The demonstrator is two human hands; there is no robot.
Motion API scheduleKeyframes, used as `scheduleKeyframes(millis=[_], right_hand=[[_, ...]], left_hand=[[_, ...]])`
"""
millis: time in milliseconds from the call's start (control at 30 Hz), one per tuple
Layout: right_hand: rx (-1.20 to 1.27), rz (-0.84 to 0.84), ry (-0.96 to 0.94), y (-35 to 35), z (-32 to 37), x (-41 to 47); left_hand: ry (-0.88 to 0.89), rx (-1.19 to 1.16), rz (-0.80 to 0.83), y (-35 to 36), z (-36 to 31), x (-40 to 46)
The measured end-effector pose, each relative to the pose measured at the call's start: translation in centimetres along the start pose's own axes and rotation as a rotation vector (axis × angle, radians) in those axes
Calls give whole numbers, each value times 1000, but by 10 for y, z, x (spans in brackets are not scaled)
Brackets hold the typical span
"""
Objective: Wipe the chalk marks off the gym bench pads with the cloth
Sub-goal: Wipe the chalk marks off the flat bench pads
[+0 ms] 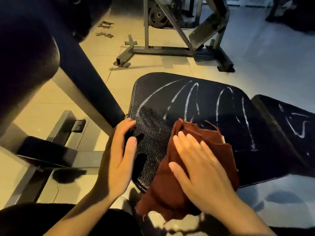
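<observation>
Head view: flat right hand point(201, 167) presses cloth point(172, 189) overhanging pad point(170, 106) edge; left hand point(119, 155) splayed.

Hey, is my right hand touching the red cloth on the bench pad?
Touching. The head view shows the right hand lying flat, fingers straight, on the cloth atop the bench pad.

Both the left hand point(119, 155) and right hand point(197, 166) lie flat, fingers straight.

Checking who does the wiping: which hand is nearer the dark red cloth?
Right. The right hand presses flat on the dark red cloth; the left hand rests beside it on the black leather bench pad's left edge, not touching the cloth.
</observation>
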State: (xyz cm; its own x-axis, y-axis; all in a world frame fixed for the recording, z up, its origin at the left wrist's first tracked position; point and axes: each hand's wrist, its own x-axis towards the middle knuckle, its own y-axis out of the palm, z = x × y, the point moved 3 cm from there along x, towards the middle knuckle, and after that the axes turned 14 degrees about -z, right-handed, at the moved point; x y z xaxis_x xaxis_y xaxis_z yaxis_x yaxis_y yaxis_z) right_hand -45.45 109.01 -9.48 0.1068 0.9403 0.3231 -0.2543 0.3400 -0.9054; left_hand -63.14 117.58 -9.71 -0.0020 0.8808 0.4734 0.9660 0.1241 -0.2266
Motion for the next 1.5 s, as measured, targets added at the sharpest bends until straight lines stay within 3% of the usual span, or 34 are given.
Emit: scheduleKeyframes(millis=[100,233,500,667,767,967,1100,1300,1400,1500], right_hand=[[-114,32,168,-11,-41,1],[-153,41,191,-14,-50,5],[37,28,-24,-7,-16,6],[308,-233,136,-10,-38,34],[204,-172,187,-14,-55,56],[384,-91,227,-35,-52,78],[618,-284,372,-68,-62,60],[1149,-419,350,-108,-41,18],[987,-532,267,-116,-33,3],[763,-720,237,-128,-28,-12]], left_hand=[[-6,30,69,8,1,-6],[51,76,74,12,-5,-10],[292,320,143,23,-27,-2],[378,413,219,44,-41,-7],[350,470,271,46,-37,-10],[264,360,378,43,-37,-14],[262,252,427,36,-46,-14],[56,-29,452,23,-67,-32],[-35,-133,561,19,-73,-46],[3,-150,616,11,-84,-56]])
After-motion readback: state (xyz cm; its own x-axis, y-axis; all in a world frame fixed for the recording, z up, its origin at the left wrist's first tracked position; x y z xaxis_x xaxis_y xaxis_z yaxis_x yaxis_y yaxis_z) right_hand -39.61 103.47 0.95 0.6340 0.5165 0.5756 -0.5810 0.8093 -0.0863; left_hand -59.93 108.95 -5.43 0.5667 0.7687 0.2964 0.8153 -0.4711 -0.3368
